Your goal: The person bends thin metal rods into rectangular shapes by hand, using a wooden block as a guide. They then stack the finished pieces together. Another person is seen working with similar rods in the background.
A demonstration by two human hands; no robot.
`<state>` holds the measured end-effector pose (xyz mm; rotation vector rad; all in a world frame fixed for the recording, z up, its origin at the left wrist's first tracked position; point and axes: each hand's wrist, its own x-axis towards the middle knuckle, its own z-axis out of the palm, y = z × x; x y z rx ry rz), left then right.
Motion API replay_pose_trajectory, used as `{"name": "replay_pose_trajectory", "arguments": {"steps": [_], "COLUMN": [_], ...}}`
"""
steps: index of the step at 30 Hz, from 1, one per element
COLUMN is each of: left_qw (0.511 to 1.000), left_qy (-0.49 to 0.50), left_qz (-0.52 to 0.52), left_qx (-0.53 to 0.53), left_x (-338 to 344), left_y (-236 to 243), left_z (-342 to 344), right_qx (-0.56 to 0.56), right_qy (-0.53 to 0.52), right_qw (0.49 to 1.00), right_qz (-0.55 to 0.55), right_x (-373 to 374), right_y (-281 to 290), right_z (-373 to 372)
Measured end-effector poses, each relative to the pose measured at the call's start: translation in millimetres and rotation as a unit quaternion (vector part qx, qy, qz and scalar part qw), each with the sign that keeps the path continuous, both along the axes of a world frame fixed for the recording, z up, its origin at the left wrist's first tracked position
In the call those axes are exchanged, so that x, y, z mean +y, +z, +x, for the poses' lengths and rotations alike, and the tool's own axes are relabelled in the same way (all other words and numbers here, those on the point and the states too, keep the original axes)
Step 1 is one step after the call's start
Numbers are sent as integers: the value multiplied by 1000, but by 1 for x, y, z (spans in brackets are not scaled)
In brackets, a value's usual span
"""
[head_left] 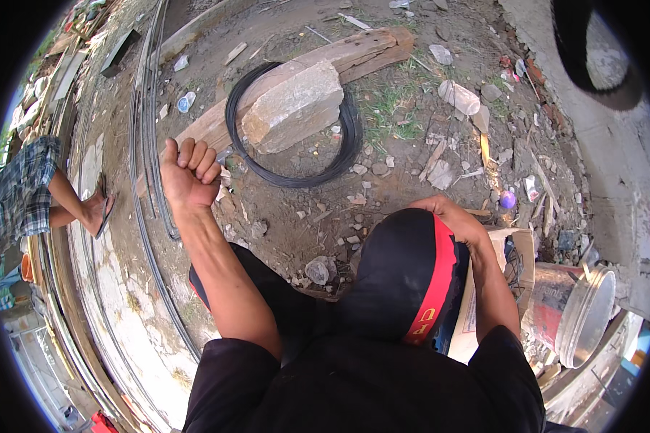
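Note:
My left hand (189,177) is raised over the ground beside the near end of a weathered wooden beam (372,54). Its fingers are curled in toward the palm, and whatever they may hold is hidden. Just right of it, a coil of thin black wire (352,141) rings a rough pale stone block (292,108); part of the coil passes around the beam. My right hand (451,216) rests over my bent right knee, in black trousers with a red stripe. Its fingers are mostly hidden behind the knee.
Long steel rods (146,151) run along the left. Beyond them is another person's sandalled foot (95,213). At my right are an open cardboard box (523,263) and a tipped bucket (556,310). Rubble and litter, including a plastic cup (186,102), lie about; a concrete edge (599,159) bounds the right.

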<state>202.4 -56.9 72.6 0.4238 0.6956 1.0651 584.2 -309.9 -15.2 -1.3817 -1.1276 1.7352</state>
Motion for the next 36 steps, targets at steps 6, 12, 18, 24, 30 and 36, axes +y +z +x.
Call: {"name": "replay_pose_trajectory", "arguments": {"steps": [6, 12, 18, 24, 30, 36], "left_qw": [984, 891, 850, 832, 810, 757], "left_qy": [-71, -79, -105, -138, -186, -296], "left_qz": [134, 190, 202, 227, 218, 251], "left_qx": [99, 405, 475, 486, 512, 526], "left_x": [8, -25, -23, -12, -17, -17], "left_y": [-3, 21, 5, -16, -24, -38], "left_z": [-14, 32, 52, 71, 65, 116], "right_qx": [-131, 38, -23, -475, -319, -279], "right_qy": [-96, -380, -547, -309, -151, -411], "right_qw": [986, 921, 837, 811, 924, 866], "right_qz": [49, 81, 4, -143, 149, 52], "right_x": [8, 45, 89, 61, 16, -133], "right_y": [26, -8, -112, -165, -50, 59], "right_z": [7, 18, 86, 87, -12, 73]}}
